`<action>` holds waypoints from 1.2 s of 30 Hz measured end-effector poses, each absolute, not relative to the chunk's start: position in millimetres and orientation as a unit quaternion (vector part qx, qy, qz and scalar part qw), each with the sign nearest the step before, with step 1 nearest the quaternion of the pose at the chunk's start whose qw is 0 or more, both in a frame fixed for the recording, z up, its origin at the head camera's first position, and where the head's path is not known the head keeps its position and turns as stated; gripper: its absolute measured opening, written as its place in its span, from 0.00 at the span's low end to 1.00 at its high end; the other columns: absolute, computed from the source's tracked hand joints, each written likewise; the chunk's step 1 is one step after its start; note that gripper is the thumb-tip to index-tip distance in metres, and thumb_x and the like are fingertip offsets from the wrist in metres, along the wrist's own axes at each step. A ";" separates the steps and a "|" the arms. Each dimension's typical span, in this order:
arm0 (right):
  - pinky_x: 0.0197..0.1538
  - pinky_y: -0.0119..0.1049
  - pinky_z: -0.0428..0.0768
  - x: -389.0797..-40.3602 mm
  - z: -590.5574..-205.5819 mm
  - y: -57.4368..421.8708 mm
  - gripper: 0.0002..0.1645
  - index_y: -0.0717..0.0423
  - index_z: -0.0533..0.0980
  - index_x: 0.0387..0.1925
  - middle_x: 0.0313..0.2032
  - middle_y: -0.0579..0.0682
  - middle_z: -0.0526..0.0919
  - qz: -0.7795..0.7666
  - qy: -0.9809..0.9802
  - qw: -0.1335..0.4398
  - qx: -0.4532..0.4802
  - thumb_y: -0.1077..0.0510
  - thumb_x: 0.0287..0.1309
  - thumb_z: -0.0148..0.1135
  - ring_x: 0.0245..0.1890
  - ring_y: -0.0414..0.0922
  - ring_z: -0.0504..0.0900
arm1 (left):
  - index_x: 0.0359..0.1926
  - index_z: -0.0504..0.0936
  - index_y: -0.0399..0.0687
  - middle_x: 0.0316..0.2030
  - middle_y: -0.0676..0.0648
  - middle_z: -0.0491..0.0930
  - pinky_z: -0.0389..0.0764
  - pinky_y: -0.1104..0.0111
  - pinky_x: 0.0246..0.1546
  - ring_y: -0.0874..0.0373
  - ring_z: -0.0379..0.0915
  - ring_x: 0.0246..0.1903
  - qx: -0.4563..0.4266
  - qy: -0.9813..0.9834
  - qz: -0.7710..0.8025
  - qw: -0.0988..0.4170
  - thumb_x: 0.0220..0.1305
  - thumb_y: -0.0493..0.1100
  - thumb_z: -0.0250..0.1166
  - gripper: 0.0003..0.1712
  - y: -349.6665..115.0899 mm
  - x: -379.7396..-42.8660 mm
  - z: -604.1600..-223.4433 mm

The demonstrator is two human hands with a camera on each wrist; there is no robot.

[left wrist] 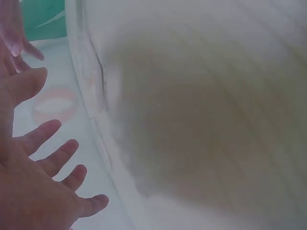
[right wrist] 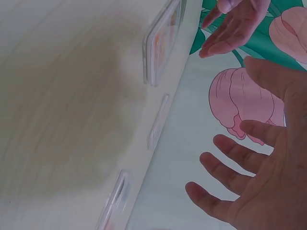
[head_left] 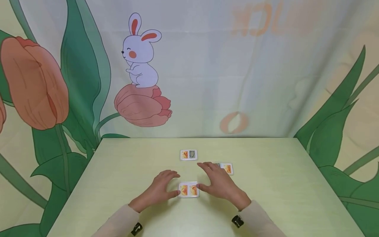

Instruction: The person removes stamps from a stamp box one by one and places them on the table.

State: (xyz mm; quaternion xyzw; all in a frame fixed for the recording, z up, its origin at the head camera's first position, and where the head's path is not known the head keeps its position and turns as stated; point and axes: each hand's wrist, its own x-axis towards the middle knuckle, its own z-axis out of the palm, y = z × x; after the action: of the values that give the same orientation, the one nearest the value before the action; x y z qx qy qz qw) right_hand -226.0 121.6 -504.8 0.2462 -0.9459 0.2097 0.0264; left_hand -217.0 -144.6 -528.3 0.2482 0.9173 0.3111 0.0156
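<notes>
A flat, clear-edged picture tile with two orange pictures lies on the table nearest me. Its left edge has my left hand beside it, thumb tip right at the edge in the head view. On the other side hovers my right hand, its thumb tip overlapping the tile's right edge. Both hands have their fingers spread and nothing in them, as the wrist views also show. A second tile sits partly hidden behind the right hand's fingers. Farther back is a third tile with one orange and one grey picture.
The pale table ends at the back against a printed curtain with a rabbit and tulips. Beige sleeves with black clips on straps cover both forearms near the front.
</notes>
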 end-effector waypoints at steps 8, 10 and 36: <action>0.64 0.54 0.72 -225.2 -508.3 117.1 0.43 0.45 0.65 0.69 0.64 0.49 0.73 0.200 -0.942 0.018 0.268 0.41 0.54 0.70 0.64 0.52 0.73 | 0.58 0.76 0.42 0.64 0.38 0.72 0.56 0.36 0.67 0.34 0.58 0.68 0.228 0.929 0.289 0.030 0.53 0.48 0.75 0.33 -141.5 -217.2 -534.3; 0.63 0.54 0.73 -225.2 -508.4 115.2 0.42 0.47 0.66 0.68 0.63 0.49 0.73 0.197 -0.942 0.013 0.273 0.41 0.54 0.69 0.63 0.52 0.73 | 0.58 0.76 0.42 0.64 0.37 0.72 0.56 0.36 0.66 0.33 0.58 0.68 0.224 0.931 0.286 0.032 0.51 0.48 0.76 0.34 -140.9 -217.4 -535.6; 0.52 0.47 0.78 -227.0 -514.6 78.2 0.43 0.45 0.72 0.64 0.59 0.44 0.75 0.079 -0.948 -0.043 0.306 0.39 0.47 0.75 0.58 0.46 0.75 | 0.57 0.75 0.42 0.67 0.37 0.67 0.48 0.29 0.66 0.33 0.52 0.71 0.197 0.939 0.279 0.050 0.49 0.51 0.77 0.36 -137.4 -220.3 -555.0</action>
State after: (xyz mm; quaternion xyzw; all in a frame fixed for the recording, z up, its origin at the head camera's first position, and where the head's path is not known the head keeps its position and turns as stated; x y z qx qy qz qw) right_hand -227.0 78.2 -514.6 0.3065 -0.9476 0.0788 -0.0435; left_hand -220.3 -137.4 -555.0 0.1973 0.9386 0.2786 0.0496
